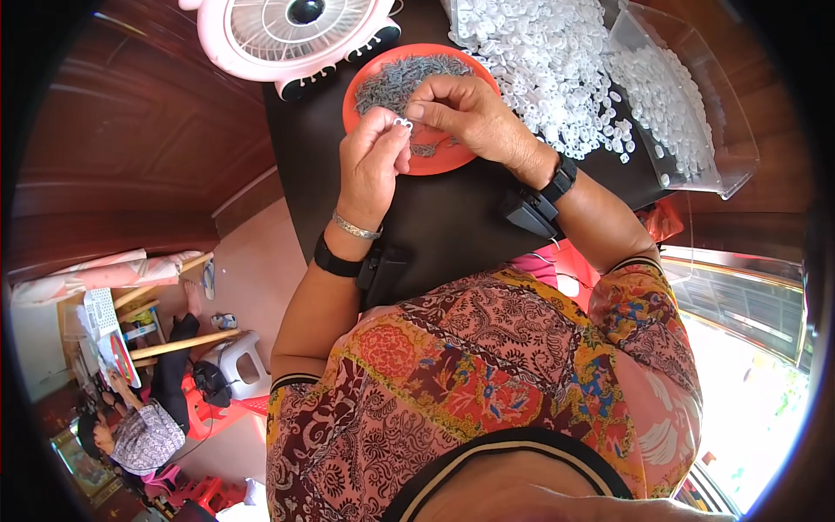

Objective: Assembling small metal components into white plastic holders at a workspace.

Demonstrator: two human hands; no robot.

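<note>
Over a round orange plate (459, 158), my left hand (374, 157) pinches a small white plastic piece (404, 124) between thumb and finger. My right hand (470, 117) is closed in a pinch right beside that piece; whatever its fingertips hold is too small to make out. On the plate lies a heap of small thin grey parts (387, 85), like screws or pins, with a few strewn near its front. A big pile of small white oval plastic pieces (539, 52) spreads on the dark table just right of the plate.
A pink fan (287, 35) stands left behind the plate. At the right, a clear plastic bin (731, 178) lies tipped with more white pieces. The dark table (452, 226) reaches close to my body. Far left, another person (148, 435) sits at work near a grey stool (248, 370).
</note>
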